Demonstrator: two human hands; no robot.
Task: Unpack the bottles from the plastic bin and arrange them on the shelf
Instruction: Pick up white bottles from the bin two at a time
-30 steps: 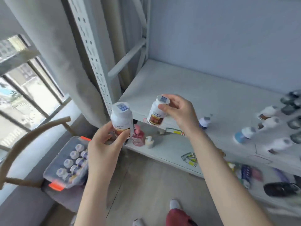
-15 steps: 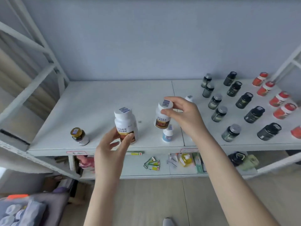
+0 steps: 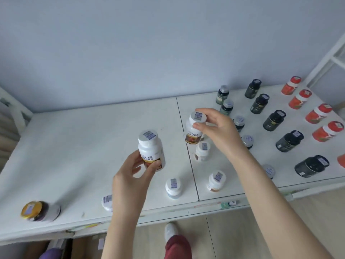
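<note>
Left of the seam (image 3: 193, 174), the left hand (image 3: 130, 182) is gripping a bottle (image 3: 151, 150) round its lower body, upright. Farther back, over the seam, the right hand (image 3: 218, 131) is pinching a second bottle (image 3: 195, 129) by the cap, upright, probably nearer its shelf (image 3: 84, 146) spot.

Stockroom or shop, white metal shelf (image 3: 93, 146), rowed supplement bottles (image 3: 274, 120), plain blue wall (image 3: 149, 43)

Pale blue wall (image 3: 130, 43) (evenly lit); light wooden floor (image 3: 229, 240).
</note>
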